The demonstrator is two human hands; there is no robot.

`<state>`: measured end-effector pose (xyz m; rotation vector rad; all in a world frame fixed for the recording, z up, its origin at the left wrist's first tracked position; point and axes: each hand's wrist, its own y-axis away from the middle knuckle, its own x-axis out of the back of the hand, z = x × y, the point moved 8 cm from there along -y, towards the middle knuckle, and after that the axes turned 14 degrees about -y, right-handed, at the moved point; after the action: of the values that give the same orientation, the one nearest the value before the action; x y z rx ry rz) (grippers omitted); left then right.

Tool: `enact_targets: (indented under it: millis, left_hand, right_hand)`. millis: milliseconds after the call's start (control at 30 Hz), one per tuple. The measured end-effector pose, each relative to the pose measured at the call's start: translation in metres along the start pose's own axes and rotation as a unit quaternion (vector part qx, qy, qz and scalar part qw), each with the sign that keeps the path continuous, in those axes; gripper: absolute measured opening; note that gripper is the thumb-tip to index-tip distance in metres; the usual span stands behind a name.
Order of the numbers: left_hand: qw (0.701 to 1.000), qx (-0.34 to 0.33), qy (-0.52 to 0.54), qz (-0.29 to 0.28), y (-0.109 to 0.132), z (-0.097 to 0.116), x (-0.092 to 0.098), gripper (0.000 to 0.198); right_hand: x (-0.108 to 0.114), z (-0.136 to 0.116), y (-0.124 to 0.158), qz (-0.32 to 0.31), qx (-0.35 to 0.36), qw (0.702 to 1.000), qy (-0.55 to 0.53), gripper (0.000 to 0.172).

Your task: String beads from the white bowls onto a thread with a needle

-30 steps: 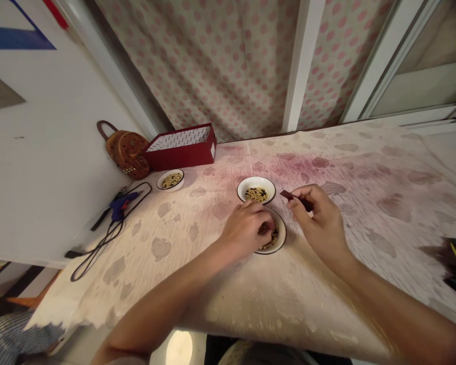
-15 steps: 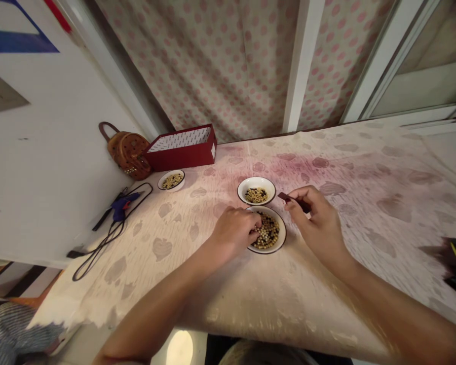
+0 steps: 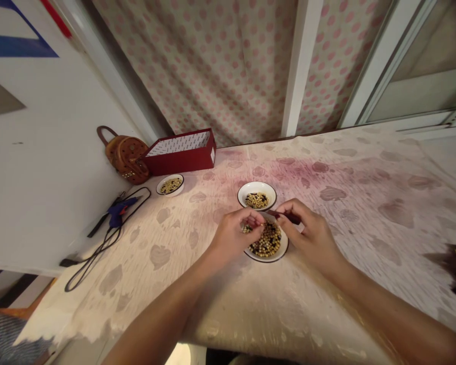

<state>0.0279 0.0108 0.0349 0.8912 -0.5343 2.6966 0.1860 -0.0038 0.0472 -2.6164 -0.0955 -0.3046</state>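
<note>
The right hand (image 3: pixel 315 235) is gripping a dark strip (image 3: pixel 291 218) between thumb and fingers, its free end pointing left over the far rim of the near bowl (image 3: pixel 284 249), probably so that this end stays exposed to the other hand. The left hand (image 3: pixel 231 233) is hovering over that bowl's left side, thumb and fingertips drawn together close to the strip's tip; whether they are pinching anything I cannot tell. Yellow and black pieces (image 3: pixel 268 242) are filling the near bowl, which is sitting midway along the surface (image 3: pixel 365 208), towards the near edge, likely for easy reach. The far bowl (image 3: pixel 256 187) is standing just behind it, perhaps also for reach. The side bowl (image 3: pixel 177 191) is resting near the far left corner, beside a red box (image 3: pixel 182 161), while a glue gun (image 3: pixel 117 213) is lying by the left edge.
</note>
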Motion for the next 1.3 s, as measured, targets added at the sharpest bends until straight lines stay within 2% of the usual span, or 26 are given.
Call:
enact_targets:
  millis: [100,300,467,800,933,1067,1133,1233,1300]
  left_hand:
    - [0.999,0.005,0.035,0.021,0.001,0.000,0.003,0.018]
    - [0.999,-0.007,0.035,0.028,0.003,0.001,0.002,0.033]
    - [0.999,-0.015,0.033,0.028,0.004,0.004,0.002,0.035]
    - [0.999,-0.021,0.021,0.037,0.005,0.007,0.004,0.035]
    - [0.998,-0.029,-0.004,0.053,-0.002,0.005,0.008,0.032]
    - [0.996,-0.024,-0.055,0.071,-0.026,-0.006,0.014,0.023]
    - [0.994,-0.024,-0.084,0.072,-0.038,-0.011,0.017,0.026]
    - [0.989,-0.024,-0.138,0.056,-0.045,-0.010,0.019,0.033]
    - [0.981,-0.018,-0.190,0.039,-0.040,-0.004,0.020,0.024]
  right_hand:
    - [-0.007,0.001,0.002,-0.037,-0.002,0.999,0.009,0.007]
    - [-0.012,0.006,0.006,-0.059,-0.007,0.998,0.022,0.006]
    - [-0.015,0.007,0.007,-0.080,-0.006,0.996,0.030,0.006]
    - [-0.015,0.007,0.006,-0.073,-0.008,0.997,0.029,0.006]
    - [-0.009,0.006,0.004,-0.042,-0.008,0.999,0.032,0.006]
    - [0.002,0.007,0.002,0.010,-0.010,1.000,0.026,0.007]
    - [0.006,0.008,0.001,0.028,-0.012,0.999,0.024,0.007]
    - [0.010,0.007,0.001,0.046,-0.012,0.999,0.025,0.007]
    - [0.010,0.006,0.000,0.050,-0.012,0.998,0.026,0.007]
